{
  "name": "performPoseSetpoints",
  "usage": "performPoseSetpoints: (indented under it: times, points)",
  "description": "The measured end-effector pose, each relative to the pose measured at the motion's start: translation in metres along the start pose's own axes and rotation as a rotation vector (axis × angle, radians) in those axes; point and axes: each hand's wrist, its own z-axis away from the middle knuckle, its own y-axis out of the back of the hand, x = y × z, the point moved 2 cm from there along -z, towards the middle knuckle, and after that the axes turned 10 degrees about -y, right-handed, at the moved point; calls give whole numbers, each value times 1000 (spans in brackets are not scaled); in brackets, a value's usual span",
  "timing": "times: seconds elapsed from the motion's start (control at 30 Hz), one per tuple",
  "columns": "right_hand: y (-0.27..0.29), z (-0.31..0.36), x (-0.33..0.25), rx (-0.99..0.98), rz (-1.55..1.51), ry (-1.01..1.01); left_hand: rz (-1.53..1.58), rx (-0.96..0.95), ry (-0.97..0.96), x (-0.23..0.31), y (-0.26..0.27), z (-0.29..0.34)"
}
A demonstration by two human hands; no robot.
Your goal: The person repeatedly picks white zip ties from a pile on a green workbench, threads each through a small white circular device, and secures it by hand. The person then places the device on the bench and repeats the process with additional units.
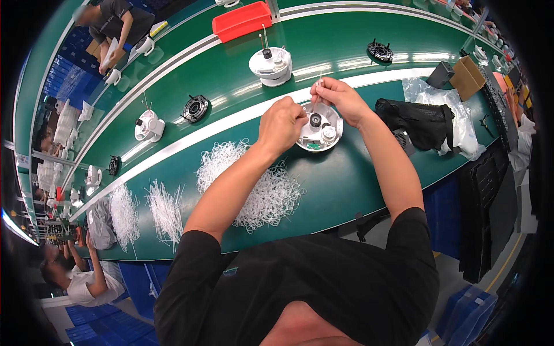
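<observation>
A white round appliance housing [312, 146] with a black cylinder inside and a green part near its rim sits on the bench in front of me. My right hand [341, 99] is at its far side, finger and thumb pinched on a thin whitish wire [319, 92] that stands up from the housing. Over the near left part of the housing, my left hand [281, 123] has its fingers closed together. Whatever lies between those fingertips is too small to make out. Under and beside my left forearm spreads a heap of thin white looped strips [268, 199].
Straighter white strips lie in two piles [164, 210] farther left. Similar white housings [271, 68] and black round bases [196, 108] stand on the green line beyond. A red tray [242, 22] is at the back. Black bags [415, 122] lie right. Co-workers [86, 282] are at left.
</observation>
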Motion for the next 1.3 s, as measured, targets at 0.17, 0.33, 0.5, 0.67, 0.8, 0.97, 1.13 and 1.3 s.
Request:
performPoseSetpoints:
  times: [0.17,0.33,0.5,0.67,0.8,0.97,1.13,1.3]
  points:
    - [-13,13,-12,-78,457,102,50,-3,75,-5,-4,-1]
    - [-14,14,-17,-59,785,262,63,-12,145,-3,-2,-4]
    - [-14,18,-17,-37,814,303,78,-49,165,-5,-1,-7]
    - [-9,31,-26,-57,979,263,49,-105,168,-9,7,-8]
    - [-6,35,-31,-64,1040,266,201,-136,191,-20,4,-8]
    - [6,37,-25,-110,849,153,680,-38,583,-56,3,-40]
    - [16,42,-37,114,945,118,970,170,903,-113,-41,-105]
    - [76,34,-58,553,804,141,1191,341,854,-133,-71,-118]
